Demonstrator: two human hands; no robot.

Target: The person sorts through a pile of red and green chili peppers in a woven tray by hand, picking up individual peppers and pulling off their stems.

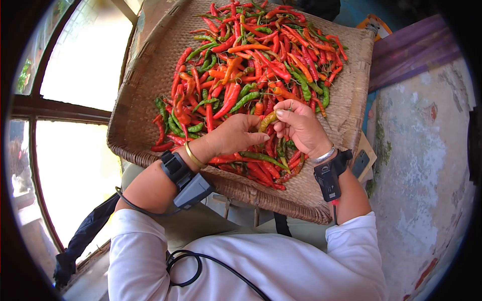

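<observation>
A large woven basket tray [346, 105] holds a heap of red, orange and green chili peppers [261, 65]. Over the near part of the heap, a curved yellow-green pepper [267, 120] is between my hands. My left hand [236, 134], with a gold bangle at the wrist, has its fingers closed on the pepper's lower left end. At the upper right end, my right hand [301, 125] pinches the pepper near its stem with thumb and fingers. Some of the fingertips of my left hand are hidden behind the pepper.
A window frame [33, 108] stands at the left. Purple cloth [411, 47] lies beyond the basket's right edge. A dark phone [360, 163] rests on a board at the right, near a worn wall [427, 150]. A black cable [221, 263] crosses my white shirt.
</observation>
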